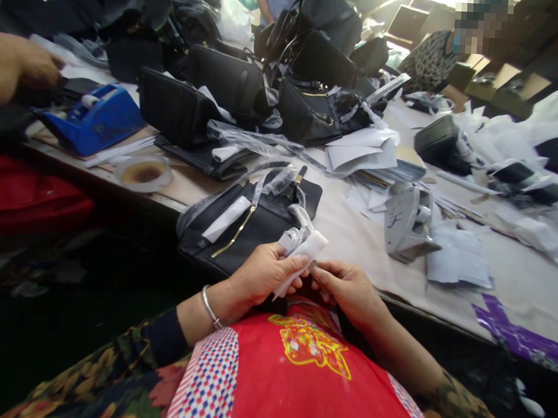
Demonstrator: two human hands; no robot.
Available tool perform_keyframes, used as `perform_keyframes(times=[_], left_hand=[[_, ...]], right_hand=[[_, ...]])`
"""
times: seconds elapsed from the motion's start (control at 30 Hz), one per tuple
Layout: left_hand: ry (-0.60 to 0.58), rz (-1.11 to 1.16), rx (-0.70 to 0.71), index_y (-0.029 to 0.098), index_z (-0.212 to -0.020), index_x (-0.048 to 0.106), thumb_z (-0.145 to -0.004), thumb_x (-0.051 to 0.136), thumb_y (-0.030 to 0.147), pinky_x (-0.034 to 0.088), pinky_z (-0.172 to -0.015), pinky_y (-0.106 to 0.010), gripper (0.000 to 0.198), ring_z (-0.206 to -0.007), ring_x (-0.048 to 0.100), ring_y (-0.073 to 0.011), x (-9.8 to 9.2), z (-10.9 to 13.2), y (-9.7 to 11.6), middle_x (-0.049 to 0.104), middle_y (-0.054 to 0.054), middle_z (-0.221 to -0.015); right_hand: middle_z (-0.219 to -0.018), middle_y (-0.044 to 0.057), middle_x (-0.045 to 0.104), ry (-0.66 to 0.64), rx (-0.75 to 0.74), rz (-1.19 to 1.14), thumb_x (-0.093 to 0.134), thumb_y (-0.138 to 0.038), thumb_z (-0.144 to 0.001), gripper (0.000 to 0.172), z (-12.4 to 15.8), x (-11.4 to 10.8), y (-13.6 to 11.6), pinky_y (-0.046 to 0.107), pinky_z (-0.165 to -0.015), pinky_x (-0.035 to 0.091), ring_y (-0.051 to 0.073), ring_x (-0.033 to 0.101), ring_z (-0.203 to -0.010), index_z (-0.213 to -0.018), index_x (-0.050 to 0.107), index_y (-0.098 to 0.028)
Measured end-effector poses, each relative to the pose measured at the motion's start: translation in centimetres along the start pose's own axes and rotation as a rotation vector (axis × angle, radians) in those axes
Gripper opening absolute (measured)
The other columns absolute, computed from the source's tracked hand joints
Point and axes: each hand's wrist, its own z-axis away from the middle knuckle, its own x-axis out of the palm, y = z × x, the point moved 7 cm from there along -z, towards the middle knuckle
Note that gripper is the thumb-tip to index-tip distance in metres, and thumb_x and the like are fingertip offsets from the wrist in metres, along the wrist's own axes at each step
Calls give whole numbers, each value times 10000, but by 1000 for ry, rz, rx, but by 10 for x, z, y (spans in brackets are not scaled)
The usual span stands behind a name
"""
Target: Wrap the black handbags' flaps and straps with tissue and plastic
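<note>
A black handbag [233,235] with a gold zip lies at the table's front edge, its strap and handle partly wrapped in clear plastic and white paper. Over its near right side, my left hand [269,271] grips a folded strip of white foam wrap [304,260] between thumb and fingers. My right hand [345,287] is closed in a pinch just right of that strip, close to the left fingertips. Whatever sits between its fingers is too small to make out.
A blue tape dispenser [101,118] and a tape roll [143,172] lie to the left; a grey-white dispenser [412,222] stands right, beside stacked white paper [364,151]. More black bags [224,84] crowd the back. Another person's hand [29,65] is at far left.
</note>
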Motion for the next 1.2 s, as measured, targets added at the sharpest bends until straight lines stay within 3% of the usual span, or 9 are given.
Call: perform_keyframes(times=[0.17, 0.27, 0.43, 0.67, 0.77, 0.87, 0.97, 1.13, 1.2], left_hand=[[11, 25, -1, 119, -884, 678, -750, 813, 478, 444, -407, -166, 407, -483, 580, -85, -1, -1, -1, 676, -28, -701], [30, 18, 12, 118, -877, 677, -742, 820, 483, 465, -415, -172, 415, -490, 589, -87, -3, -1, -1, 691, -38, -736], [21, -2, 40, 131, -912, 681, -744, 831, 458, 479, -424, -174, 397, -513, 616, -97, -1, 0, -1, 705, -34, -761], [4, 24, 34, 132, -904, 688, -745, 834, 468, 505, -468, -181, 400, -534, 631, -108, 3, 0, -1, 695, -26, -710], [21, 73, 13, 130, -946, 688, -712, 858, 467, 528, -495, -200, 445, -562, 645, -119, 2, -1, -3, 710, -37, -751], [44, 90, 1, 118, -971, 688, -723, 850, 465, 520, -490, -205, 456, -552, 640, -121, 0, -1, -3, 718, -51, -755], [25, 90, -2, 110, -962, 688, -741, 837, 459, 495, -467, -195, 439, -540, 632, -122, 1, 0, -2, 710, -51, -717], [-5, 67, 0, 115, -931, 675, -726, 838, 461, 473, -448, -181, 434, -536, 625, -113, 4, 1, -1, 705, -45, -728], [-13, 42, -3, 121, -918, 664, -740, 821, 468, 474, -457, -183, 421, -531, 622, -108, 6, 2, 0, 698, -37, -722]], right_hand=[[-672, -4, 647, 46, -52, -6, 792, -566, -712, 488, -7, 7, -1, 221, -472, 367, 87, 492, -497, -950, 731, -144], [-664, 2, 634, 85, -118, 80, 720, -583, -775, 446, -9, 5, -3, 237, -512, 407, 105, 523, -537, -857, 729, -145], [-591, -18, 591, 65, -75, 95, 713, -578, -763, 428, -10, 0, -3, 223, -474, 376, 92, 489, -490, -709, 655, -157], [-545, -30, 577, 86, -8, 88, 720, -538, -743, 403, -6, 3, -11, 202, -413, 360, 78, 481, -417, -648, 575, -174], [-601, 1, 628, 92, -32, 100, 703, -525, -783, 376, 3, 5, -19, 218, -455, 439, 103, 553, -472, -697, 612, -170], [-861, 57, 729, -5, -176, 104, 679, -431, -857, 319, 18, 8, -34, 276, -656, 569, 175, 698, -744, -1055, 661, -182], [-1050, 70, 727, -136, -408, 323, 709, -289, -862, 490, 30, 11, -47, 326, -806, 587, 207, 706, -933, -1325, 558, -238], [-947, 74, 713, -31, -916, 866, 554, -151, -950, 201, 36, 9, -71, 289, -725, 527, 178, 667, -826, -1095, 678, -214], [-877, 79, 699, -22, -1067, 1040, 505, -141, -969, 197, 37, 14, -81, 294, -672, 479, 178, 628, -765, -985, 694, -193]])
